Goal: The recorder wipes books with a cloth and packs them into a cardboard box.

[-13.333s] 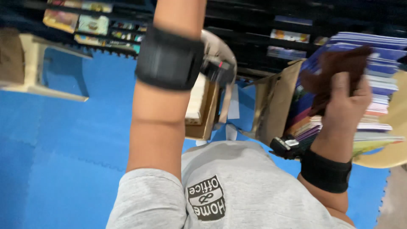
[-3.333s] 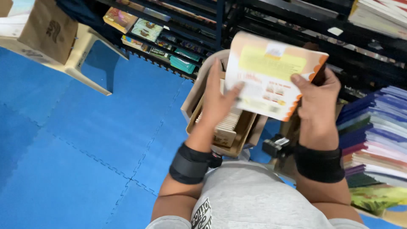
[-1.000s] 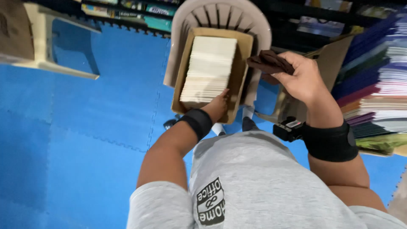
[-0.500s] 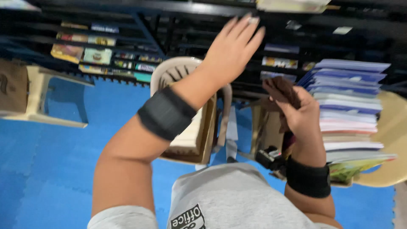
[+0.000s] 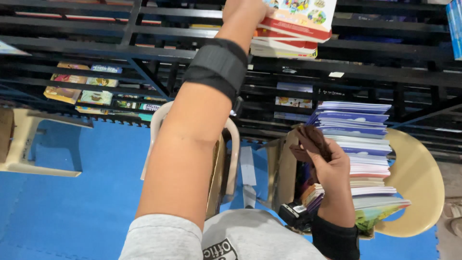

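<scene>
My left hand (image 5: 243, 12) is raised high and grips a small stack of thin red-and-white booklets (image 5: 293, 29) at a black metal shelf (image 5: 144, 45). A black band wraps that wrist. My right hand (image 5: 329, 166) is lower, at the right, shut on a crumpled dark brown cloth (image 5: 310, 142). It hovers beside a tall pile of blue and white booklets (image 5: 361, 144) stacked on a beige plastic chair (image 5: 414, 188).
A cardboard box (image 5: 217, 173) sits on a beige plastic chair (image 5: 161, 120) behind my left arm. Another open box (image 5: 284, 173) stands beside the right pile. A beige stool (image 5: 33, 144) stands at the left on blue foam floor mats (image 5: 77, 207). Lower shelves hold colourful books (image 5: 86, 89).
My left hand rose further and closed on the booklets at the shelf; before it was open in the air. The right hand kept the brown cloth and stayed near the pile.
</scene>
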